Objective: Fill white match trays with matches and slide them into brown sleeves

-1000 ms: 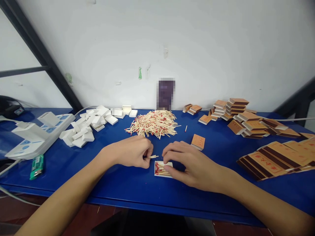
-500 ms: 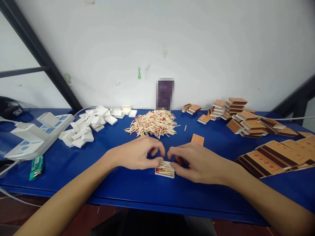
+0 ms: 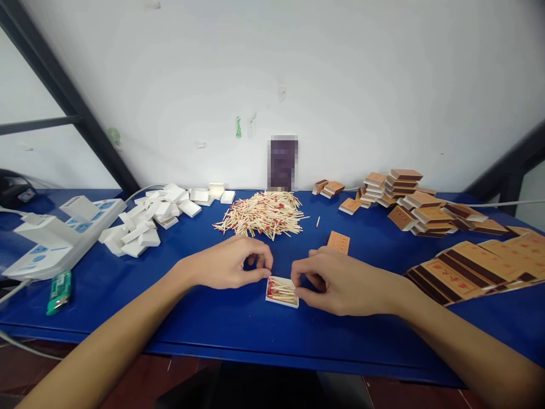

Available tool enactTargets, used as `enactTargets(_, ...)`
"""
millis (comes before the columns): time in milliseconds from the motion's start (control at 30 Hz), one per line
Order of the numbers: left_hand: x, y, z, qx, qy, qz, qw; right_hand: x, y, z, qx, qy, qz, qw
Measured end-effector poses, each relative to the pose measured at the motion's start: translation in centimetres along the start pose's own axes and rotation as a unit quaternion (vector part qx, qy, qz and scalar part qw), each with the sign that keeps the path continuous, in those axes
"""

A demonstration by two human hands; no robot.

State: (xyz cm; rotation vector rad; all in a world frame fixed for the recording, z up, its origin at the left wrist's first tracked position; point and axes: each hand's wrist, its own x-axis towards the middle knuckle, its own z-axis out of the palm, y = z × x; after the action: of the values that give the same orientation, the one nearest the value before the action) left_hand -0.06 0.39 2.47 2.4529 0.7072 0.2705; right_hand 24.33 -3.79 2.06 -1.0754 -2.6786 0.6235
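A small white matchbox tray (image 3: 283,303) lies near the table's front, holding a layer of matches (image 3: 281,289) whose red heads point mostly left. At its back left corner is my left hand (image 3: 236,262), thumb and forefinger pinched close together. Whether anything is between those tips is hidden. My right hand (image 3: 340,283) is at the tray's right end, with curled fingers and the thumb and forefinger closed around that edge. Just behind the right hand lies an orange matchbox sleeve (image 3: 339,242). Beyond both hands is a heap of loose matches (image 3: 266,215).
White empty trays (image 3: 147,224) are piled at the left, near a power strip (image 3: 63,238) and a green lighter (image 3: 59,291). Matchboxes (image 3: 426,207) are stacked back right, with flattened sleeves (image 3: 477,270) in front. A single match (image 3: 318,222) lies beside the heap.
My left hand has drawn back leftwards from over the tray, uncovering more red match heads. My right hand stays at the tray's right end. The view has shifted slightly.
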Motion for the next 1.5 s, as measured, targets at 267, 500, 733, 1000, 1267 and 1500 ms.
enactTargets(267,0.4,-0.6,0.8,-0.034,-0.017,-0.009,0.999,0.4,-0.1,0.5,0.033,-0.002,-0.022,0.999)
enactTargets(500,0.5,-0.1,1.0,-0.010,0.001,0.032,0.999,0.6,-0.3,0.7,0.016,0.027,-0.046,0.998)
enactTargets(733,0.7,-0.2,1.2,-0.009,0.037,0.046,0.998,0.6,-1.1,1.2,0.000,0.044,-0.030,0.999)
enactTargets(1000,0.7,-1.1,1.0,0.087,0.092,0.036,0.991,0.7,-0.8,1.4,0.008,0.052,-0.037,0.998)
enactTargets(1267,0.7,-1.7,0.7,0.221,0.104,0.033,0.969,0.5,-1.2,2.0,-0.058,0.049,-0.112,0.991)
enactTargets(1500,0.7,-2.0,0.8,0.204,0.109,0.051,0.972,0.5,-1.0,2.6,-0.131,0.144,-0.200,0.960)
